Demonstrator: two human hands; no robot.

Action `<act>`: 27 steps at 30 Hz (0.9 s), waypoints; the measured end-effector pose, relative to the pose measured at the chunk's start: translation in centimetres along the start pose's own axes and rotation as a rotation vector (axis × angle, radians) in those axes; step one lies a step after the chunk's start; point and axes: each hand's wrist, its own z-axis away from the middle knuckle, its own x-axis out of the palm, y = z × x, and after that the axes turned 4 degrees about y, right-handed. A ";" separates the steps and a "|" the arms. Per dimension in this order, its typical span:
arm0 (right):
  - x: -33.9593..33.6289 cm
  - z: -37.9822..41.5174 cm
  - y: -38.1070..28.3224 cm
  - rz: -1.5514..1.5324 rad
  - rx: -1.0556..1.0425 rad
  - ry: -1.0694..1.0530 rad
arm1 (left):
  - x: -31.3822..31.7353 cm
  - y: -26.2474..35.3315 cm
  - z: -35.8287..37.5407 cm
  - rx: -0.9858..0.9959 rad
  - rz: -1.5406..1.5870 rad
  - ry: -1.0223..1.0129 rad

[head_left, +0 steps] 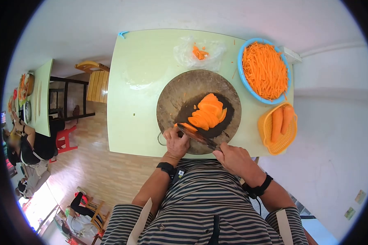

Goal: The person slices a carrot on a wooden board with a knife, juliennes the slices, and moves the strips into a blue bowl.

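Observation:
My right hand (235,160) is closed round the handle of a kitchen knife (197,136), whose dark blade slants up and left across the near part of the round wooden chopping board (171,96). At the blade's far end, my left hand (176,143) has its fingers curled over a piece of carrot (187,126), mostly covered by the hand and the knife. Just beyond the blade, overlapping carrot slices (208,112) lie in a fanned heap on a dark, wet patch of the board.
A blue basin (240,67) full of shredded carrot stands at the back right of the pale green table (131,118). Nearer, an orange basket (267,141) holds two whole carrots (277,124). A plastic bag (184,55) with carrot scraps lies behind the board. Other people sit at the left.

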 end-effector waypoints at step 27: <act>0.3 -0.9 -0.7 -0.033 0.029 -0.027 | -0.4 0.3 -0.4 0.026 -0.026 -0.089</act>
